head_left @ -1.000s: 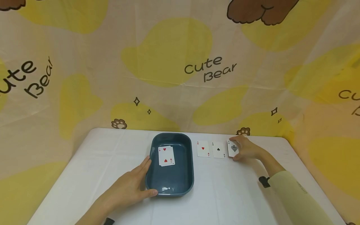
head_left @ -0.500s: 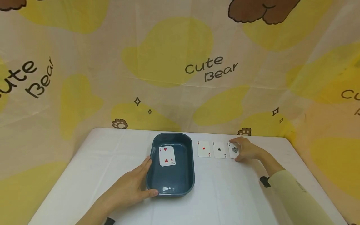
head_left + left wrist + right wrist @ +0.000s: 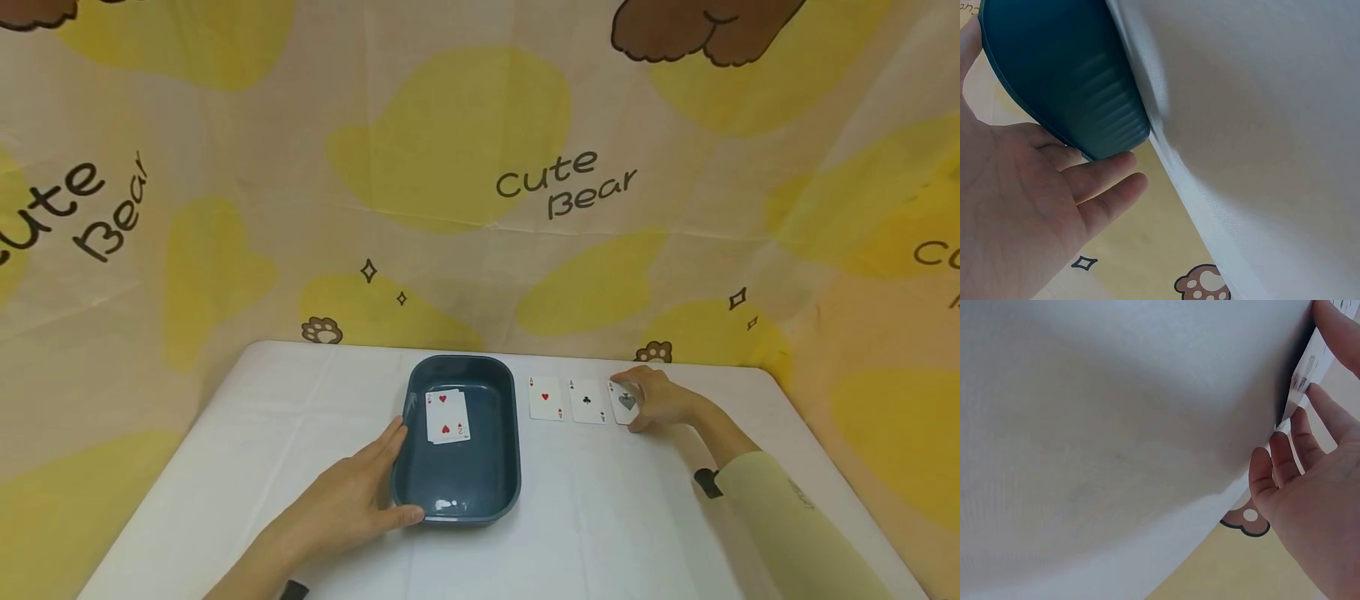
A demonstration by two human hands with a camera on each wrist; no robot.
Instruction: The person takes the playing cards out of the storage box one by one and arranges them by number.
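- Your right hand (image 3: 660, 398) pinches the edges of a white paper ace of spades playing card (image 3: 626, 402), thumb and fingers on opposite sides; you can't tell whether more cards lie beneath it.
- That card is at the right end of a row, beside a white ace of clubs card (image 3: 588, 403) and a white ace of hearts card (image 3: 546, 400).
- Your left hand (image 3: 341, 500) is spread, nearly straight fingers touching a glossy dark-blue rectangular tray (image 3: 457, 475) along its left side, thumb at its near-left corner.
- Inside the tray, a white two of hearts card (image 3: 448, 416) tops a small pile.
- Tray and row share a white-covered table (image 3: 300, 417).
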